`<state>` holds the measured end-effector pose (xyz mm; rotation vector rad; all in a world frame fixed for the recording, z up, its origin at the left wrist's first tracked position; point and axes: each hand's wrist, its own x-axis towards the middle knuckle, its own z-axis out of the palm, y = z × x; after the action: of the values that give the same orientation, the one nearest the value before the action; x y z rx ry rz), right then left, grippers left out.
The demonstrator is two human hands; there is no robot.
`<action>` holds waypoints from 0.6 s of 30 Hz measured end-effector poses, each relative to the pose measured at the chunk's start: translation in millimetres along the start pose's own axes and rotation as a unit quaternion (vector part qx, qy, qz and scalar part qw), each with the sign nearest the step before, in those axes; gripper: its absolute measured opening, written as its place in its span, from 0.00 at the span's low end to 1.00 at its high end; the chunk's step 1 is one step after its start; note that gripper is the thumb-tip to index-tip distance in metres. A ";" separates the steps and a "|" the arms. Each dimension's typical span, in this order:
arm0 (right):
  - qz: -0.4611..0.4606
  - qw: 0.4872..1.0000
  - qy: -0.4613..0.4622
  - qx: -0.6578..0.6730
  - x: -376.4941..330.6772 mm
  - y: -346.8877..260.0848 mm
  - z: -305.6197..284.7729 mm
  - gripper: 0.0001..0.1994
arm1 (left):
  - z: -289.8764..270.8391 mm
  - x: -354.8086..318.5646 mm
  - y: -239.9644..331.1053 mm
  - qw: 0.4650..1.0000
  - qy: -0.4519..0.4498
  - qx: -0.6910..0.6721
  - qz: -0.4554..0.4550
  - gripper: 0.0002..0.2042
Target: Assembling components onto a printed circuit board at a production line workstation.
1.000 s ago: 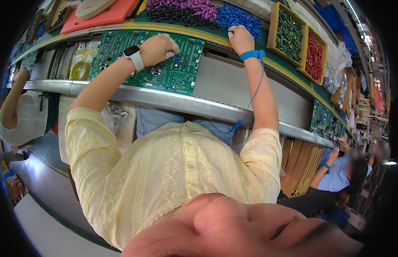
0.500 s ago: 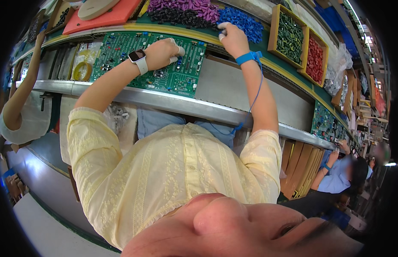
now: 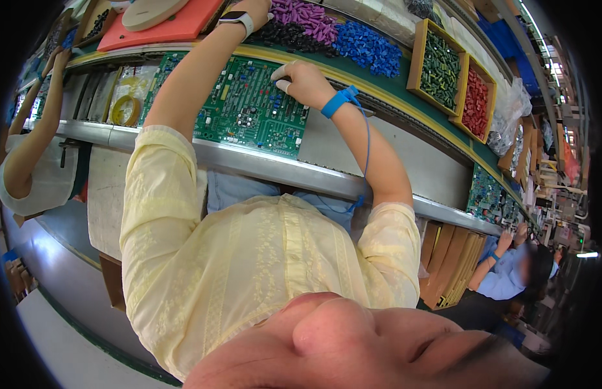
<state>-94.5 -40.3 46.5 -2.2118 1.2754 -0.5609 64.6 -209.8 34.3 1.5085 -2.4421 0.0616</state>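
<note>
A green circuit board (image 3: 249,129) with many small parts lies in front of me on the metal-railed line. My right hand (image 3: 305,84), in white finger cots and a blue wrist strap (image 3: 340,102), is over the board's upper right. Its thumb and forefinger are bent together at the surface; anything between them is too small to make out. My left hand (image 3: 252,11), below a white-strapped watch (image 3: 237,19), reaches across to the left end of the purple parts (image 3: 307,21) and black parts (image 3: 291,40). The picture's top edge and the hand itself mostly hide its fingers.
Blue parts (image 3: 369,50) lie right of the purple pile. Beyond them stand trays of green parts (image 3: 438,68) and red parts (image 3: 476,100). An orange-red foam sheet (image 3: 160,32) is at the far left, a yellow tape roll (image 3: 125,110) beside the board. Co-workers sit on both sides.
My left hand has left the board and gone up to the parts piles. My right hand has come from the black and blue parts down to the board.
</note>
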 end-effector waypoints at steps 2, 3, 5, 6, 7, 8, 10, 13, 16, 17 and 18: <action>-0.026 1.000 -0.007 -0.015 -2.1 5.4 3.8 0.09 | -14.4 -0.5 22.1 0.999 -0.035 0.011 -0.012 0.10; -0.024 1.000 -0.009 -0.016 -2.5 4.9 5.1 0.09 | -12.2 1.7 23.4 0.999 -0.029 0.046 0.001 0.10; -0.030 0.999 -0.030 -0.022 -1.3 0.9 7.6 0.10 | -6.3 3.2 17.4 0.996 0.000 0.092 0.021 0.10; -0.031 0.999 -0.033 -0.021 -1.5 -0.6 8.0 0.10 | -2.7 2.3 14.9 0.996 -0.001 0.092 0.018 0.10; -0.027 0.998 -0.051 -0.035 -2.1 0.2 7.0 0.09 | -3.7 2.0 18.2 0.996 -0.017 0.085 0.002 0.10; -0.022 0.996 -0.069 -0.048 -2.5 1.1 6.1 0.09 | -5.4 2.4 20.9 0.996 -0.033 0.078 -0.014 0.10; -0.027 0.996 -0.062 -0.059 -3.2 2.1 5.6 0.09 | -6.4 3.9 20.7 0.996 -0.036 0.079 -0.025 0.10; -0.032 0.996 -0.046 -0.067 -5.1 2.0 6.5 0.09 | -2.3 7.5 18.3 0.995 -0.034 0.083 -0.052 0.10; -0.023 0.997 -0.046 -0.057 -6.4 1.8 6.8 0.09 | 0.3 8.2 18.7 0.995 -0.025 0.082 -0.059 0.11; -0.015 0.997 -0.052 -0.047 -7.5 2.6 6.9 0.09 | -1.3 7.7 21.8 0.995 -0.023 0.080 -0.052 0.12; -0.011 0.998 -0.050 -0.047 -7.9 4.0 7.7 0.09 | -1.4 7.8 21.2 0.995 -0.024 0.079 -0.049 0.12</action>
<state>-96.4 -33.2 37.3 -2.3039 1.2505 -0.4006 42.9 -206.6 39.8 1.7115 -2.4466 0.2060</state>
